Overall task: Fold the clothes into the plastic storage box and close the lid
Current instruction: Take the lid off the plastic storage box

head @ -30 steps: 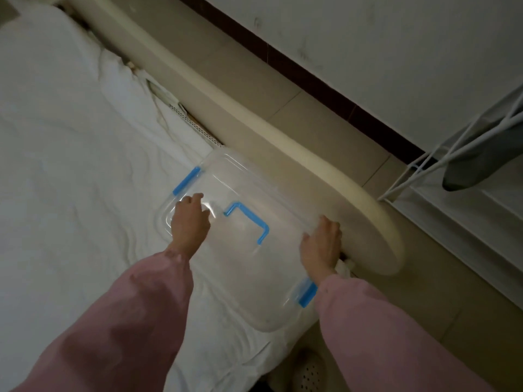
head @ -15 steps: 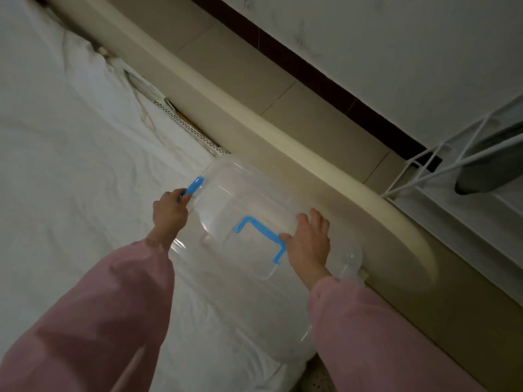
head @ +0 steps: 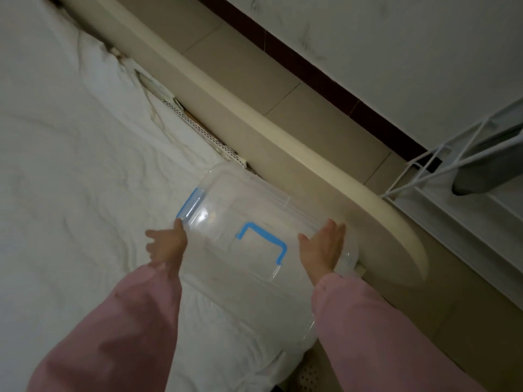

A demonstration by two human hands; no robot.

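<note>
Both hands had moved outward since half a second earlier: left hand [head: 167, 244] had come off the latch [head: 189, 205], and right hand [head: 322, 247] had left the handle [head: 263, 241] for the box's right end. Left: fingers splayed, one fingertip touching the box [head: 240, 199] below the latch, gripping nothing. Right: fingers straight, palm flat against the end. Box lay lidded on the bed [head: 70, 165], beside the bed frame [head: 325, 171]. No clothes seen inside. Judgement: box being positioned; opening, folding and packing remained.

storage box [head: 254, 222] on bed [head: 70, 165], between both hands [head: 322, 247]
</note>
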